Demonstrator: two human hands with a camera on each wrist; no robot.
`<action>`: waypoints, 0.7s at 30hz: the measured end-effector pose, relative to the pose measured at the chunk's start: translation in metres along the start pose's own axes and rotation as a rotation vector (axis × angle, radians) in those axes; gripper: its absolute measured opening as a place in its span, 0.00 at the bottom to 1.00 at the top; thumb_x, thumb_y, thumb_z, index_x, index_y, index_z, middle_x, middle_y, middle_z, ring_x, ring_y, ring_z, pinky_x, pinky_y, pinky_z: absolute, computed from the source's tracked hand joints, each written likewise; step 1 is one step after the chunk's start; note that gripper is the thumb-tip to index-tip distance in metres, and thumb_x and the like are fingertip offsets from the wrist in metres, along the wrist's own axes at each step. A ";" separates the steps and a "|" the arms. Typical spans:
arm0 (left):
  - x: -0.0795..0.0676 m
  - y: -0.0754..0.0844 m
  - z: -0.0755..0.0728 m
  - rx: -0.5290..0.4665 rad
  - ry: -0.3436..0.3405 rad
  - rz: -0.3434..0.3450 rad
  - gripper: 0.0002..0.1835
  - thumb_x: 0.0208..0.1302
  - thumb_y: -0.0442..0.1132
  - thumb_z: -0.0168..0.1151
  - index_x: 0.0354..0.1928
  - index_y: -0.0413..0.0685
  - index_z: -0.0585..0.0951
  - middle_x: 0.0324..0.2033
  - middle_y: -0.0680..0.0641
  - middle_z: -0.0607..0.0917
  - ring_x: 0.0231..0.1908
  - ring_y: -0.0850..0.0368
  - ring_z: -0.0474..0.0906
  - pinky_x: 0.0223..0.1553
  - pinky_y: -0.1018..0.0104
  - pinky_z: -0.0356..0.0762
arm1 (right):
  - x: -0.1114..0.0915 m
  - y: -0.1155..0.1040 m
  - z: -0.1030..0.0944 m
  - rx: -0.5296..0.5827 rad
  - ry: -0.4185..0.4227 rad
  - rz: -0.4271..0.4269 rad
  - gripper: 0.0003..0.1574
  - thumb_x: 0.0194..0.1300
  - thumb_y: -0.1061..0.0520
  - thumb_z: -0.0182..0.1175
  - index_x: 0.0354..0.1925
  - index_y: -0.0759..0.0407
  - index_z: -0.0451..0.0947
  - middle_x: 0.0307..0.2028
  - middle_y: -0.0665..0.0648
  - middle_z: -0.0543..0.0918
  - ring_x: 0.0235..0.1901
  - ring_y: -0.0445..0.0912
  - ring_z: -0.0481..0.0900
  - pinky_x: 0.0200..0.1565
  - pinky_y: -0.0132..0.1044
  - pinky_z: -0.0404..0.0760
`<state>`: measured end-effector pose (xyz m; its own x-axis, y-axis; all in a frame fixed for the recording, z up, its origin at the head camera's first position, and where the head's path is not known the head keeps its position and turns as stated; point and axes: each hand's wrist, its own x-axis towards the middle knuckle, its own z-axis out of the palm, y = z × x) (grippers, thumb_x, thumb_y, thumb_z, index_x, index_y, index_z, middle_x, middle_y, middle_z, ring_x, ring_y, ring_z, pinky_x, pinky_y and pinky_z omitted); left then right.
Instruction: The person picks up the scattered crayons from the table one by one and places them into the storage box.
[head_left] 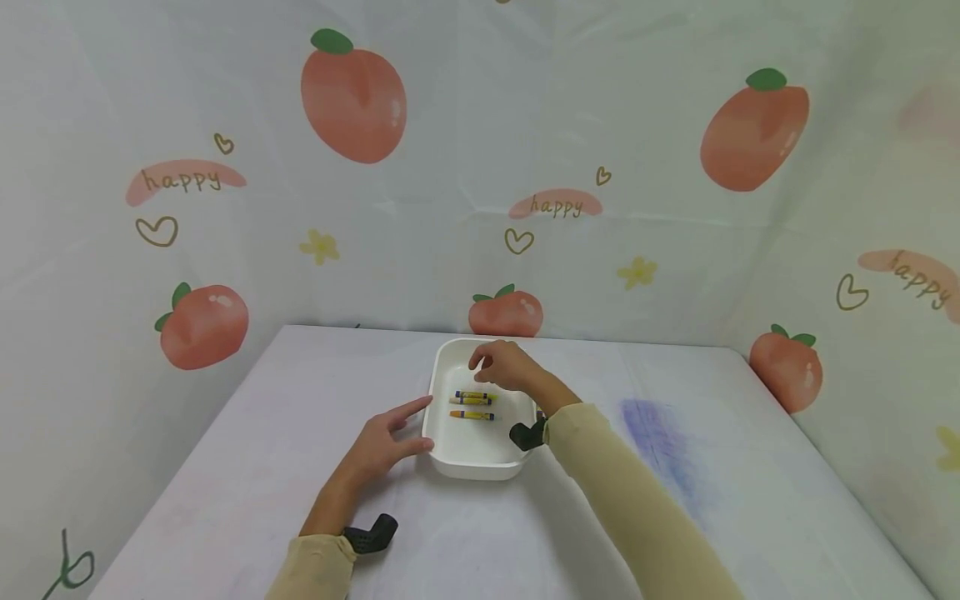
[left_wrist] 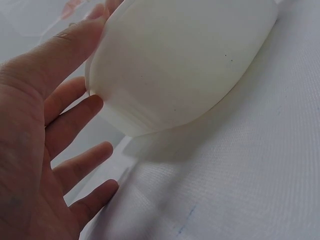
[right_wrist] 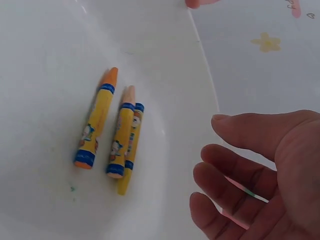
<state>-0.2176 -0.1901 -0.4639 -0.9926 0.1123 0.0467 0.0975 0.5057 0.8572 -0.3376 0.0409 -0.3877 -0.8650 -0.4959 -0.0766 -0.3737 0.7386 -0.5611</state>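
Observation:
A white rectangular tray [head_left: 468, 471] with rounded corners holds three crayons in yellow and blue wrappers. The orange crayon [right_wrist: 95, 125] lies a little apart, while the pale peach crayon [right_wrist: 121, 137] and the yellow crayon [right_wrist: 129, 170] lie against each other. At the tray's left side, my left hand [head_left: 378, 442] touches the rim with thumb and index finger spread. Its other fingers extend below the rim in the left wrist view. Over the far part of the tray hovers my right hand [head_left: 506, 367], fingers loosely bent, holding nothing, with the crayons just nearer to me.
The tray stands on a white-covered table [head_left: 360, 367] backed by a cloth printed with peaches. A purple smudge [head_left: 660, 442] marks the cover to the right. Black wrist cameras [head_left: 371, 533] sit on both wrists, below beige sleeves [head_left: 630, 492].

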 end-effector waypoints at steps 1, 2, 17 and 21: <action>0.000 0.000 0.000 0.002 0.002 -0.001 0.37 0.53 0.52 0.74 0.66 0.65 0.74 0.68 0.46 0.69 0.63 0.34 0.66 0.58 0.33 0.66 | -0.001 0.002 -0.002 0.013 0.008 -0.005 0.13 0.62 0.59 0.66 0.46 0.59 0.82 0.32 0.52 0.79 0.33 0.46 0.77 0.35 0.35 0.79; 0.000 0.000 0.000 0.003 0.003 -0.002 0.36 0.53 0.52 0.74 0.66 0.65 0.74 0.68 0.46 0.69 0.63 0.34 0.66 0.58 0.33 0.66 | -0.001 0.003 -0.004 0.024 0.016 -0.012 0.13 0.62 0.60 0.66 0.46 0.59 0.82 0.32 0.52 0.79 0.32 0.46 0.77 0.34 0.35 0.79; 0.000 -0.001 0.002 0.012 0.006 -0.002 0.37 0.52 0.53 0.74 0.67 0.64 0.73 0.68 0.45 0.69 0.64 0.34 0.65 0.58 0.33 0.66 | -0.028 0.023 -0.034 0.076 0.172 -0.022 0.12 0.62 0.61 0.65 0.45 0.62 0.81 0.34 0.54 0.80 0.34 0.48 0.76 0.34 0.36 0.80; 0.000 0.000 0.002 0.008 0.005 0.002 0.37 0.53 0.53 0.74 0.67 0.63 0.73 0.68 0.45 0.69 0.64 0.33 0.65 0.58 0.33 0.65 | -0.036 0.032 -0.039 0.094 0.187 -0.006 0.11 0.62 0.61 0.65 0.44 0.61 0.81 0.34 0.55 0.79 0.32 0.48 0.76 0.31 0.36 0.81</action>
<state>-0.2171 -0.1888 -0.4647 -0.9927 0.1092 0.0505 0.0997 0.5119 0.8532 -0.3314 0.1005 -0.3711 -0.9133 -0.4001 0.0760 -0.3534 0.6860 -0.6359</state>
